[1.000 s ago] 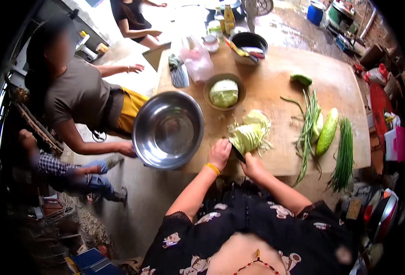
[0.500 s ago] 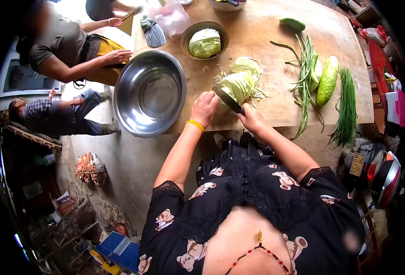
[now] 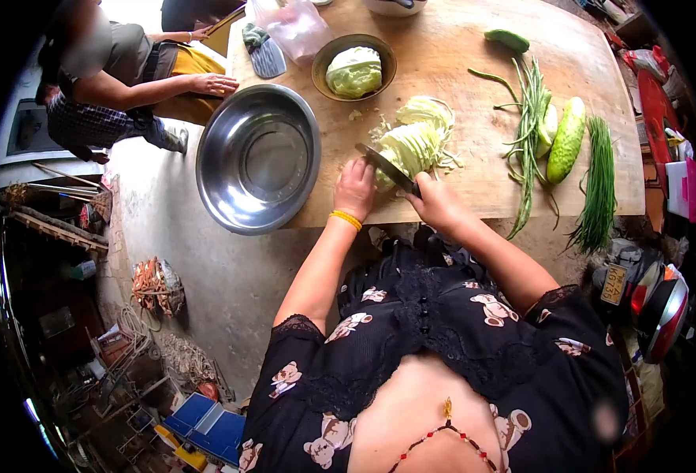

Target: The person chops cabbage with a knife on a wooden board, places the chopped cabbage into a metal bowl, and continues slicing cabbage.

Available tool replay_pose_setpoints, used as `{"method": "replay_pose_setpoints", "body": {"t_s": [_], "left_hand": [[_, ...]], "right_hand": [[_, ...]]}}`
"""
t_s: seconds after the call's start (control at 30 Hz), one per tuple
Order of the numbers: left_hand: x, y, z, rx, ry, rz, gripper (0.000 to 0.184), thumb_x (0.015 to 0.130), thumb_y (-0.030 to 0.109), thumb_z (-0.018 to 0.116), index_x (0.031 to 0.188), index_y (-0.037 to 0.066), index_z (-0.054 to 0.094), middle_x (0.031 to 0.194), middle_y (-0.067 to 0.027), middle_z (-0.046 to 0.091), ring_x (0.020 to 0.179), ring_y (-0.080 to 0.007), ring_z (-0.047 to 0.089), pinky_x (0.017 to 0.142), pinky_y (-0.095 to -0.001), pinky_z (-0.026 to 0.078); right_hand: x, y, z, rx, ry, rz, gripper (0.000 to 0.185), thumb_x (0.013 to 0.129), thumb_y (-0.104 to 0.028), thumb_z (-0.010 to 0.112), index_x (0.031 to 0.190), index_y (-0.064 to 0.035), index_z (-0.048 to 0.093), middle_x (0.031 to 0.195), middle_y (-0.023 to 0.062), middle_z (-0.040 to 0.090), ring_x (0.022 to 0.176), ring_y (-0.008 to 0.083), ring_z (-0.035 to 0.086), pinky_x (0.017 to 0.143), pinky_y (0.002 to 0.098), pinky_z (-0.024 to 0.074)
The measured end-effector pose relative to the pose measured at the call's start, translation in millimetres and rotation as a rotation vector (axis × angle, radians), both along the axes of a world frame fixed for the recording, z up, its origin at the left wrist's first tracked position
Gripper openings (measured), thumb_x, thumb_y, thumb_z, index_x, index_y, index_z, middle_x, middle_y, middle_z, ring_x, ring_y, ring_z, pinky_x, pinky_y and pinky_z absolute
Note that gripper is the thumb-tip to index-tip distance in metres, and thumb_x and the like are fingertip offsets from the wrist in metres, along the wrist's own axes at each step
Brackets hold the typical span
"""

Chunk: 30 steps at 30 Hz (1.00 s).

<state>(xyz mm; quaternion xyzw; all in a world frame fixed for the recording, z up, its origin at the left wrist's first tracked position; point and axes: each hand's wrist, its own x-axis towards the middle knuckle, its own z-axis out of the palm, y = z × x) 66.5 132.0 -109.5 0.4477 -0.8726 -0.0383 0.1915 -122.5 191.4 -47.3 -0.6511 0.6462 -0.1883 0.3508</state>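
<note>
My right hand [image 3: 436, 202] is wrapped round the handle of a dark-bladed knife [image 3: 387, 168], whose blade slants up to the left. My left hand [image 3: 354, 189] lies beside the blade, fingers bent and pressed together against cabbage at the near edge of the pile. Sliced pale green cabbage [image 3: 415, 142] is heaped just beyond the knife. Behind it a brown bowl [image 3: 390, 65] holds a piece of cabbage [image 3: 354, 72]. A large steel basin [image 3: 260, 162] stands to the left, overhanging the table edge.
On the wooden table [image 3: 458, 79] lie long beans [image 3: 528, 150], a cucumber [image 3: 566, 140], thin green stalks [image 3: 599, 185] and a small green vegetable [image 3: 507, 39]. A plastic bag [image 3: 294, 30] is at the back left. One person [image 3: 127, 75] stands left of the basin, another behind.
The view has tilted down since the first frame. The nearby person has let go of the basin and drawn the hand back. My hands and the knife remain at the cabbage.
</note>
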Motion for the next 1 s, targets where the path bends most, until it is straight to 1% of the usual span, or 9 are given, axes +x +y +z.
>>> {"method": "replay_pose_setpoints", "body": {"t_s": [0.17, 0.23, 0.33, 0.37, 0.6, 0.67, 0.73, 0.8, 1.0], "left_hand": [[-1, -3, 4, 0.012, -0.018, -0.019, 0.051, 0.055, 0.010, 0.068, 0.103, 0.005, 0.051, 0.112, -0.0100, 0.047, 0.105, -0.0290, 0.045, 0.085, -0.0372, 0.041], [0, -3, 6, -0.099, -0.042, -0.035, 0.028, 0.066, 0.006, 0.054, 0.094, 0.008, 0.053, 0.105, -0.0069, 0.051, 0.101, -0.0243, 0.048, 0.080, -0.0355, 0.043], [-1, -4, 10, -0.083, 0.020, -0.065, 0.028, 0.067, 0.005, 0.053, 0.095, 0.007, 0.052, 0.105, -0.0068, 0.050, 0.101, -0.0245, 0.048, 0.080, -0.0351, 0.043], [0, -3, 11, -0.092, 0.013, -0.074, 0.028, 0.067, 0.005, 0.053, 0.095, 0.007, 0.052, 0.105, -0.0068, 0.050, 0.101, -0.0245, 0.048, 0.080, -0.0351, 0.043], [2, 0, 24, 0.002, 0.039, -0.090, 0.034, 0.063, 0.004, 0.058, 0.097, 0.007, 0.051, 0.106, -0.0071, 0.048, 0.101, -0.0251, 0.047, 0.079, -0.0338, 0.045], [4, 0, 20, 0.002, 0.032, -0.089, 0.034, 0.062, 0.005, 0.059, 0.096, 0.007, 0.052, 0.106, -0.0072, 0.048, 0.101, -0.0252, 0.047, 0.078, -0.0333, 0.046], [4, -4, 17, -0.115, -0.020, -0.095, 0.032, 0.061, 0.007, 0.060, 0.093, 0.007, 0.053, 0.103, -0.0074, 0.049, 0.097, -0.0254, 0.048, 0.075, -0.0332, 0.046], [3, -4, 13, -0.066, 0.020, -0.080, 0.030, 0.061, 0.007, 0.060, 0.091, 0.007, 0.053, 0.101, -0.0075, 0.049, 0.095, -0.0254, 0.048, 0.074, -0.0340, 0.047], [6, -3, 8, 0.075, 0.028, -0.032, 0.037, 0.060, 0.008, 0.064, 0.096, 0.004, 0.053, 0.104, -0.0117, 0.051, 0.098, -0.0294, 0.048, 0.080, -0.0354, 0.044]], "right_hand": [[3, 3, -1, 0.075, 0.039, -0.014, 0.026, 0.079, -0.020, 0.057, 0.087, -0.0004, 0.041, 0.075, 0.0254, 0.056, 0.075, 0.0433, 0.054, 0.062, 0.0483, 0.0417], [6, 5, -6, 0.077, 0.093, -0.004, 0.024, 0.081, -0.020, 0.052, 0.085, 0.0004, 0.040, 0.072, 0.0253, 0.057, 0.071, 0.0422, 0.056, 0.061, 0.0486, 0.0439], [10, 7, -27, 0.086, 0.139, 0.018, 0.021, 0.078, -0.015, 0.052, 0.087, -0.0006, 0.040, 0.072, 0.0243, 0.058, 0.071, 0.0415, 0.057, 0.061, 0.0481, 0.0443], [10, 8, -41, 0.161, 0.152, 0.040, 0.027, 0.081, -0.022, 0.053, 0.090, -0.0020, 0.037, 0.075, 0.0260, 0.057, 0.075, 0.0423, 0.055, 0.064, 0.0496, 0.0430], [7, 10, -55, 0.054, 0.105, -0.018, 0.024, 0.079, -0.019, 0.053, 0.088, -0.0017, 0.040, 0.072, 0.0246, 0.057, 0.072, 0.0410, 0.056, 0.061, 0.0475, 0.0441], [2, 6, -68, 0.012, 0.008, -0.007, 0.028, 0.080, -0.024, 0.054, 0.089, -0.0021, 0.039, 0.074, 0.0250, 0.057, 0.073, 0.0421, 0.055, 0.062, 0.0477, 0.0434], [4, 2, -37, -0.023, -0.041, -0.015, 0.029, 0.080, -0.025, 0.055, 0.089, -0.0021, 0.039, 0.074, 0.0252, 0.057, 0.074, 0.0430, 0.054, 0.063, 0.0483, 0.0427], [8, -1, -2, 0.015, -0.005, -0.048, 0.027, 0.080, -0.024, 0.054, 0.087, -0.0020, 0.040, 0.074, 0.0252, 0.057, 0.074, 0.0431, 0.054, 0.063, 0.0486, 0.0426], [10, -5, 17, 0.073, 0.042, 0.030, 0.026, 0.080, -0.022, 0.053, 0.089, -0.0015, 0.040, 0.076, 0.0255, 0.057, 0.075, 0.0430, 0.055, 0.065, 0.0493, 0.0430]]}}
